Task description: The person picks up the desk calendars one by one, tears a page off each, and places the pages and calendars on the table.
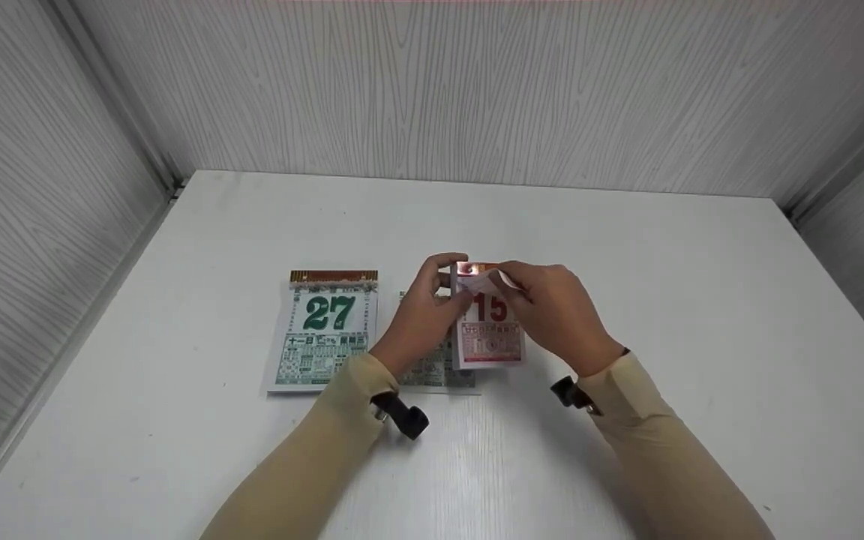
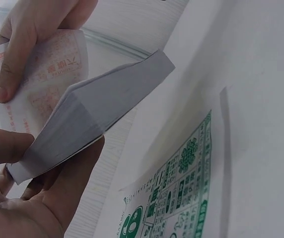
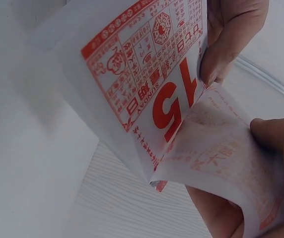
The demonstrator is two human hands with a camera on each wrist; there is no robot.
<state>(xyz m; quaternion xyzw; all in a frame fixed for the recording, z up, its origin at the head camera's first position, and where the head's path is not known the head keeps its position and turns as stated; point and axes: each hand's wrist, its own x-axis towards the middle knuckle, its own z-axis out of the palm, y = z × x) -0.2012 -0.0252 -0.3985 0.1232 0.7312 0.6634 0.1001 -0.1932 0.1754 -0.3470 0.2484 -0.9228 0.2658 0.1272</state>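
A small tear-off calendar (image 1: 493,341) with a red 15 is held up off the table. My left hand (image 1: 421,319) grips its block of pages by the left side, thumb in front and fingers behind, as the left wrist view shows. At the top, my right hand (image 1: 563,319) pinches a thin page (image 3: 221,144) with faint red print showing through. That page is bent up and back from the binding, and the sheet with 15 lies flat beneath it. Whether the page is still attached along its whole edge cannot be told.
Left of my hands, a larger tear-off calendar (image 1: 323,337) with a green 27 and gold-brown top strip lies on the white table (image 1: 664,247). A loose green-printed sheet (image 2: 177,183) rests below the held calendar, partly hidden by my left hand. Wood-grained panels (image 1: 477,90) enclose the table.
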